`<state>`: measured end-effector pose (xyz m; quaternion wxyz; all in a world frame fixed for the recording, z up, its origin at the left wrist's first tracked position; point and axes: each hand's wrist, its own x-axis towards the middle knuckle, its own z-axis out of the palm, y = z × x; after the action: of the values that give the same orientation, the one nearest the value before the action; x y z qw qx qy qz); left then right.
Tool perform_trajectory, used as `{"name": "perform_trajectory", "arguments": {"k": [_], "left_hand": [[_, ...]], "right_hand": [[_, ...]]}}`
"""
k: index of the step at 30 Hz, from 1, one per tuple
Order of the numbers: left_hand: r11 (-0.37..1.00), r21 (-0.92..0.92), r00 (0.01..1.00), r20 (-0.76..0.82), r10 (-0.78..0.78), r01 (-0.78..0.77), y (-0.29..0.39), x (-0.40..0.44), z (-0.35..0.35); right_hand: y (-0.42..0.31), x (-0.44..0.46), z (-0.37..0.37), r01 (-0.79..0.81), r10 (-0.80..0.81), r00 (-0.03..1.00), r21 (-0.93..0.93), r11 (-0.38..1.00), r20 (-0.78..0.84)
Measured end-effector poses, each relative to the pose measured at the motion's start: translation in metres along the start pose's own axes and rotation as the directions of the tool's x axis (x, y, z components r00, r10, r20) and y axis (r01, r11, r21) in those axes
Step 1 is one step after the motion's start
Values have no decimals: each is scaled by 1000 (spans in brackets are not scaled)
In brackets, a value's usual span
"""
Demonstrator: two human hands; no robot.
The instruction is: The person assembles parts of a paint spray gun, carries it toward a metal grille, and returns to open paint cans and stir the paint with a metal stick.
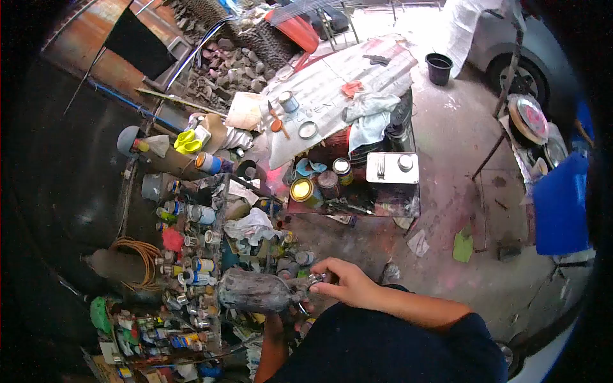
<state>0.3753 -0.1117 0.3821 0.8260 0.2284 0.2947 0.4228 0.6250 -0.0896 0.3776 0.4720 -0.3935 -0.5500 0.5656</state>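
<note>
A spray gun with a grey, paint-stained cup [252, 290] is held just in front of my body, lying sideways with the cup to the left. My left hand [299, 314] comes from below and is closed around the gun's body; the cup and the gun hide much of it. My right hand [341, 279] reaches across from the right, thumb and fingers closed on the shiny metal fitting [315, 278] at the gun's right end. Beneath and beside the cup stand several paint cans and jars [203, 264].
A crowded shelf of cans [203, 214] lies left. Ahead, a low table carries a white rectangular can [392, 168], an open yellow paint can [302, 189] and rags [370, 118]. A black bucket [438, 69], a car wheel [520, 80] and a blue sheet [562, 210] are right.
</note>
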Motion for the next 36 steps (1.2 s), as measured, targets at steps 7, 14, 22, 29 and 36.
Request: {"name": "perform_trajectory", "arguments": {"k": [7, 14, 22, 29, 36], "left_hand": [[998, 3, 995, -75, -59, 60, 0, -3, 8], [992, 108, 987, -150, -49, 65, -1, -9, 10], [966, 228, 989, -109, -103, 125, -1, -3, 10], [950, 275, 986, -109, -124, 149, 4, -4, 22], [907, 363, 973, -160, -165, 213, 21, -9, 50]], "right_hand": [[14, -6, -12, -100, 82, 993, 260, 960, 80], [1, -8, -21, 23, -30, 991, 54, 998, 131], [0, -6, -19, 88, -85, 985, -11, 996, 151], [3, -9, -21, 200, -191, 972, -56, 978, 139], [9, -13, -24, 176, -169, 974, -36, 984, 153]]}}
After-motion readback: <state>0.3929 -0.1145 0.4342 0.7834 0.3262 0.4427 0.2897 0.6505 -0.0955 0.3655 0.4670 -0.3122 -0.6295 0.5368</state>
